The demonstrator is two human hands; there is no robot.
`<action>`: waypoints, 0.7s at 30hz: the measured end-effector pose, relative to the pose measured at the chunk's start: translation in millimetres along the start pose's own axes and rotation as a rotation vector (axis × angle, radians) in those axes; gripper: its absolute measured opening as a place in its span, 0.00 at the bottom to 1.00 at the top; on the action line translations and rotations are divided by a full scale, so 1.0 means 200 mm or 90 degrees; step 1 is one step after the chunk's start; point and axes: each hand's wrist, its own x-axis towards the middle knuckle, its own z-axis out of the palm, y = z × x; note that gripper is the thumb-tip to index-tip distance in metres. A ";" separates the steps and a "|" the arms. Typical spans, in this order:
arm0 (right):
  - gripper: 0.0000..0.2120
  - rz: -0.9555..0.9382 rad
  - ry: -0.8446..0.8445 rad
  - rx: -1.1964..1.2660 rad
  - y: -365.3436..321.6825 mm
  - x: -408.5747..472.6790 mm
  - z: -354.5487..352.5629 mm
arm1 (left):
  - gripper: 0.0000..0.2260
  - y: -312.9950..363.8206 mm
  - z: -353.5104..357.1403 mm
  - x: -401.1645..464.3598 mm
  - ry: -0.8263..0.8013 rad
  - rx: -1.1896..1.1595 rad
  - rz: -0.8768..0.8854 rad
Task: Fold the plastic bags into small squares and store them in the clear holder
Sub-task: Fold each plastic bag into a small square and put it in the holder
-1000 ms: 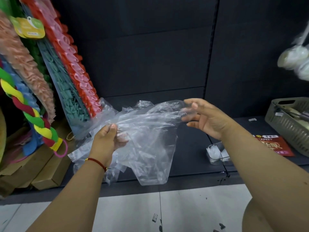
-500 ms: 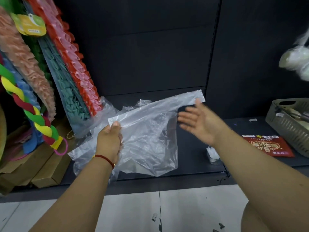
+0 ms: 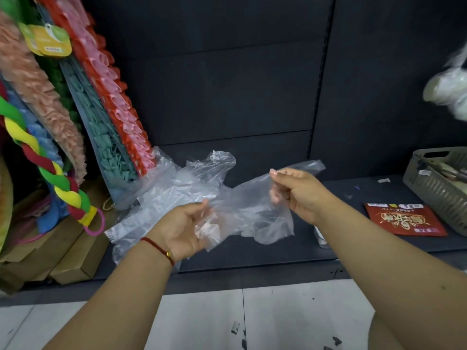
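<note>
palm-up left hand (image 3: 183, 227) and raised right hand (image 3: 294, 192), both pinching plastic bag (image 3: 242, 205)

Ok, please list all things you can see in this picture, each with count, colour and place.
plastic bag: one, clear, held in the air between both hands
loose plastic bags: a pile, count unclear, clear, on the dark shelf behind the held bag
clear holder: one, clear, on the shelf, mostly hidden behind the right forearm
red packet: one, red, flat on the shelf at right
basket: one, grey, far right of the shelf
ruffled strips: several, pink, red, green, leaning at left
braided rope: one, green, yellow, red, hanging at left
cardboard boxes: a few, brown, lower left
left hand: grips the bag's lower left part
right hand: pinches the bag's upper right part
</note>
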 end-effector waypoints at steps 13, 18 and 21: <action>0.12 0.127 -0.242 -0.048 0.04 0.00 -0.07 | 0.07 0.01 -0.07 0.12 0.213 0.065 0.176; 0.19 0.101 -0.227 -0.192 0.03 0.00 -0.10 | 0.10 0.02 -0.11 0.14 0.281 0.191 0.210; 0.23 0.106 -0.226 -0.300 0.01 -0.01 -0.11 | 0.12 0.05 -0.17 0.15 0.304 0.230 0.215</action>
